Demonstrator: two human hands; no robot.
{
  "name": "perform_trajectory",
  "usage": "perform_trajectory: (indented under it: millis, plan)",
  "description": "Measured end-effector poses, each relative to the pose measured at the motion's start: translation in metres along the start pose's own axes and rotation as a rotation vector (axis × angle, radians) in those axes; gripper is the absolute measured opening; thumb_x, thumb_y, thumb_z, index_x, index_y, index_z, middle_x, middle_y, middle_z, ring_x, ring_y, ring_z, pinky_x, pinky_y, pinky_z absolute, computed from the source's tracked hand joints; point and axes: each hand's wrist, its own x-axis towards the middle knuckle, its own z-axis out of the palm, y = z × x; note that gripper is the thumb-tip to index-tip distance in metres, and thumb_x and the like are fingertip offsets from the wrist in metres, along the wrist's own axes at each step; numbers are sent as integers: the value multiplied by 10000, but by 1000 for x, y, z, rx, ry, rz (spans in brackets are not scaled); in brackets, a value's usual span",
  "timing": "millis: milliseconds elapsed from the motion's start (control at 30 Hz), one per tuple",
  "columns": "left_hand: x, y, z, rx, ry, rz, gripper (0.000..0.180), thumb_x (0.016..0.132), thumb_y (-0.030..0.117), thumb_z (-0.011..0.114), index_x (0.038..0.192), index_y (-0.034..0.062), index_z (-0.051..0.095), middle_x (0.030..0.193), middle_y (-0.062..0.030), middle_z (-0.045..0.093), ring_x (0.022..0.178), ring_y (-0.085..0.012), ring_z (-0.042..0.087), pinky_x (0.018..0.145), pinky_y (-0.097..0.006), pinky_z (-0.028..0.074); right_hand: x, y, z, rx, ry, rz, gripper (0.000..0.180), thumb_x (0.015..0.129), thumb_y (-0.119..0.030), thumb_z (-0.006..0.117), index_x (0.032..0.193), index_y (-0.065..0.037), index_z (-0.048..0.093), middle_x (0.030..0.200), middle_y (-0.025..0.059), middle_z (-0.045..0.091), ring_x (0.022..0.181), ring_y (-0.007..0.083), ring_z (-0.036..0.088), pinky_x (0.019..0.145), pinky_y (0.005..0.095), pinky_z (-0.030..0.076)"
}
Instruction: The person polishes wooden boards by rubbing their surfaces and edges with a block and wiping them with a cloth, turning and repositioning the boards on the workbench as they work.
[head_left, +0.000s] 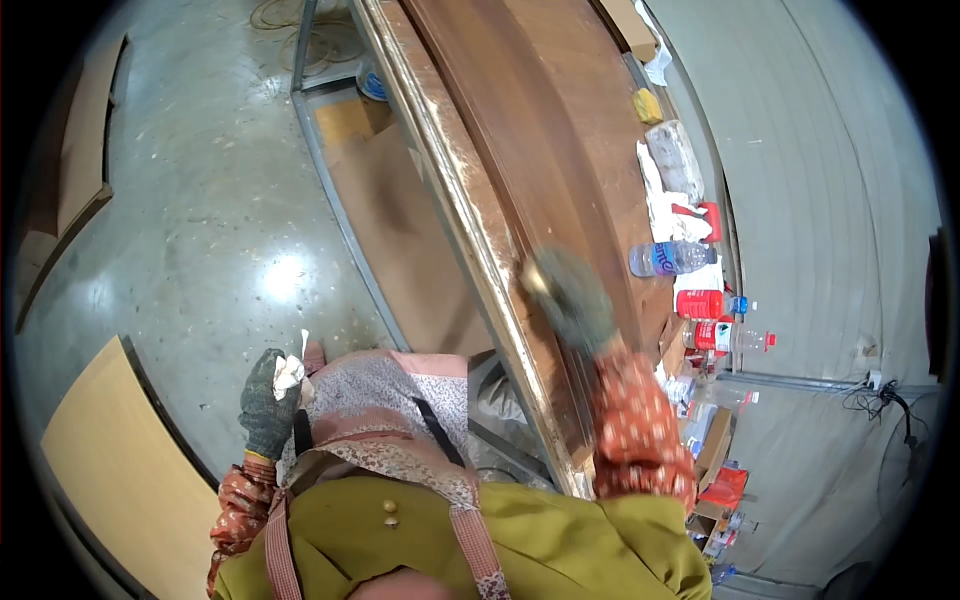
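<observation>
In a dark grey knitted glove, my left hand [268, 405] is closed around a crumpled white cloth or tissue [289, 374], held low beside my patterned apron [365, 400]. My right hand [572, 300], in a greyish-green glove, is smeared by motion over the brown wooden panel [540, 140] on the workbench. At its fingertips shows a small tan-yellow thing [536, 277], pressed at the panel's near side; blur hides its kind. Along that side runs a worn pale edge strip [440, 165].
Along the bench's right side stand a water bottle [670, 259], a red-labelled bottle [725, 337], a plastic-wrapped pack [676, 160] and a yellow sponge-like block [647, 106]. A pale wooden board [130, 450] leans at lower left. Cardboard [400, 215] lies below the bench, and a coiled hose [300, 40] on the floor.
</observation>
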Motion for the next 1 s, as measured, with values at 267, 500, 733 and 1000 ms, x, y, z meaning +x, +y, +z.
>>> perform_trajectory:
  millis: [267,500,733,1000]
  plan:
    - [-49,7,47,-88,-14,-29,430,864,226,639,1221,-2,563,1193,-190,609,1099,-342,590,948,-405,463,27,30,2,69,189,-137,411,841,-276,672,1189,-66,611,1150,157,627,1071,350,575,937,423,450]
    - [-107,56,110,-126,-119,17,438,861,233,646,1234,16,567,1220,-175,606,1131,-323,580,968,-393,453,-303,-6,-18,23,223,158,379,802,-155,709,1168,-94,632,1103,145,637,1011,336,606,875,418,495]
    - [-170,166,144,-225,-172,75,329,855,205,679,1123,28,612,988,-139,642,890,-265,636,791,-356,501,-376,-6,-43,-113,286,171,447,779,-150,761,1179,-38,596,1160,170,629,1086,344,591,930,412,473]
    - [-185,143,140,-141,-40,76,454,829,171,721,1227,12,570,1096,-116,655,999,-202,621,874,-336,494,-341,21,0,77,475,230,441,796,-155,709,1214,-81,589,1153,136,626,1050,321,590,936,423,452]
